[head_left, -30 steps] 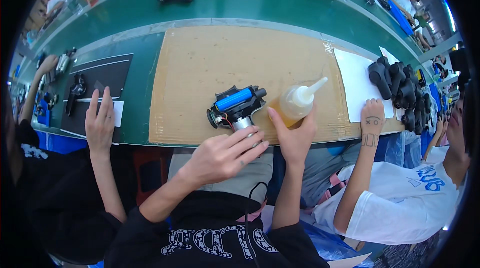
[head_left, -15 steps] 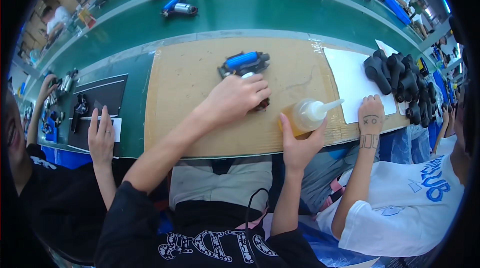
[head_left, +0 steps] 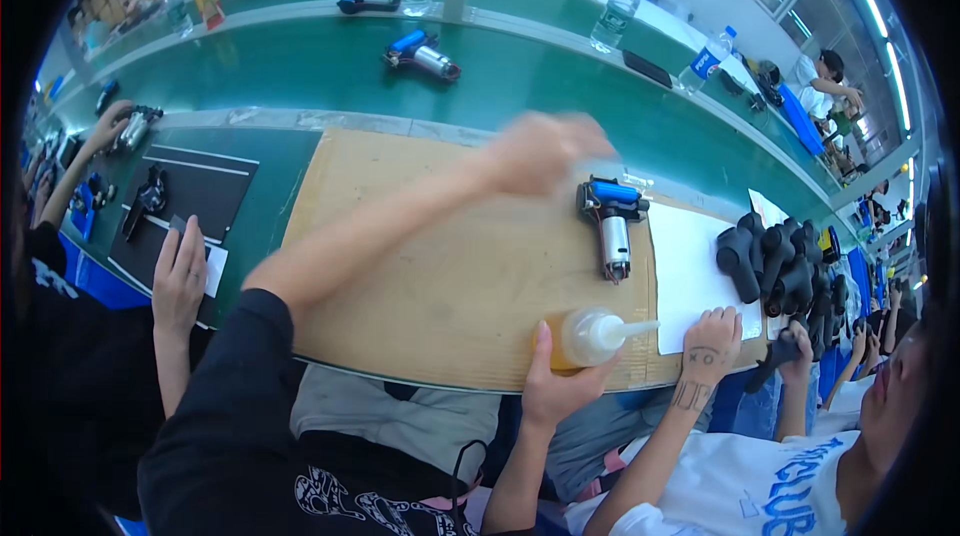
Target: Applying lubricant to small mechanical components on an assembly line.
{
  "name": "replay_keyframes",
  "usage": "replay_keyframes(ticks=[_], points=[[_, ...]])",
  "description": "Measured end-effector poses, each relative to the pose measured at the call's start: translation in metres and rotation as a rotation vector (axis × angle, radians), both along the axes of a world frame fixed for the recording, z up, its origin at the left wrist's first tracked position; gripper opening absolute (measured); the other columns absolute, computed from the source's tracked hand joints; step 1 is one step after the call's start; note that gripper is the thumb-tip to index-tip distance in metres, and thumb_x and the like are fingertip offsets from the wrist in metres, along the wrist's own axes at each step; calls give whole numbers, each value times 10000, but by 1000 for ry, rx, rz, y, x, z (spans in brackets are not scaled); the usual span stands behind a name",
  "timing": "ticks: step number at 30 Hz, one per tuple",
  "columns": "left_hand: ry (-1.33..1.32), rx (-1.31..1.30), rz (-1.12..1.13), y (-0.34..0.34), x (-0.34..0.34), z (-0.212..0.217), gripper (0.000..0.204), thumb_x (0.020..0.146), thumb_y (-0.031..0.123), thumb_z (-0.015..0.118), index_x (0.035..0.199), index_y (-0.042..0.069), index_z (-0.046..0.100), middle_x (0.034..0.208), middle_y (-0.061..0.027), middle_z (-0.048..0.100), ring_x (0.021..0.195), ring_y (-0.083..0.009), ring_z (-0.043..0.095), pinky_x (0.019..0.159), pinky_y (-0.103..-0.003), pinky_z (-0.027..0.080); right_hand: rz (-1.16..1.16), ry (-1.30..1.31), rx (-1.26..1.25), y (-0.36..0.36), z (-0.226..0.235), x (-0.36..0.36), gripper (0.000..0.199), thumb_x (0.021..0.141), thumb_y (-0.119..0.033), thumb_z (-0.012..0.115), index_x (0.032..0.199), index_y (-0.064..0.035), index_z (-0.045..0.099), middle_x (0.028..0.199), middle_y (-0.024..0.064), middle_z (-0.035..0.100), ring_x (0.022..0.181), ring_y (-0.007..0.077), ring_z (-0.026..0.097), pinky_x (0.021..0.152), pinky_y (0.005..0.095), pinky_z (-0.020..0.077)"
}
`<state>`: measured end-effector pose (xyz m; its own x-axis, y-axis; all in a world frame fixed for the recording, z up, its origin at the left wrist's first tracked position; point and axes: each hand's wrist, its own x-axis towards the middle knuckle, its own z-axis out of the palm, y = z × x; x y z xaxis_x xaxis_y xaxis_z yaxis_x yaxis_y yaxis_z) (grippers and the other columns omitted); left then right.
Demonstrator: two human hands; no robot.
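My right hand (head_left: 565, 391) is wrapped round a squeeze bottle (head_left: 590, 338) of yellowish liquid, tilted so its white nozzle points right. It is over the front edge of the cardboard sheet (head_left: 400, 266). My left hand (head_left: 550, 151) is raised above the sheet's far edge and smeared by motion, so its fingers cannot be made out. Just right of it, a motor assembly (head_left: 615, 236) with a blue top, black frame and silver cylinder lies on the right part of the cardboard. Nothing touches it.
Two similar motor assemblies (head_left: 425, 56) (head_left: 368, 1) lie on the green bench beyond. Black curved housings (head_left: 770, 261) are piled at right by a white sheet (head_left: 690, 266). Co-workers' hands (head_left: 182, 271) (head_left: 712, 346) rest on both sides. Water bottles (head_left: 620, 11) stand at the back.
My left hand has let go of the motor assembly and lifted away; the assembly now lies farther right, its cylinder toward me. The bottle stays in my right hand. The view has shifted.
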<state>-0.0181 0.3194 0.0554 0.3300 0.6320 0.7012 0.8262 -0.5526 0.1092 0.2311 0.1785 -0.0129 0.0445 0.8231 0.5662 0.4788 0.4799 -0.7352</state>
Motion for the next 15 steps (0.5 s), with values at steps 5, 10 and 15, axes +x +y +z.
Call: replay_keyframes(ticks=[5,10,15], points=[[300,-120,862,9,-181,-39,639,727,-98,655,1346,51,605,1443,-133,592,1348,-326,557,1033,-418,538,-26,-128,16,-1,6,-14,967,673,-296,955,1437,16,451,1304,224,633,1162,426,644,997,482,512],[75,-342,572,30,-203,-44,561,703,-94,662,1230,91,712,1266,-134,708,1181,-324,657,980,-421,546,-33,-193,-42,3,-1,-5,946,665,-340,957,1408,-1,479,1223,221,646,1103,425,652,960,500,514],[50,-380,618,33,-169,-32,494,682,-114,640,1086,134,780,1096,-113,763,1071,-319,705,894,-428,569,-57,-248,-39,6,6,-3,889,674,-377,950,1363,-18,520,1121,219,664,1020,440,662,885,510,521]])
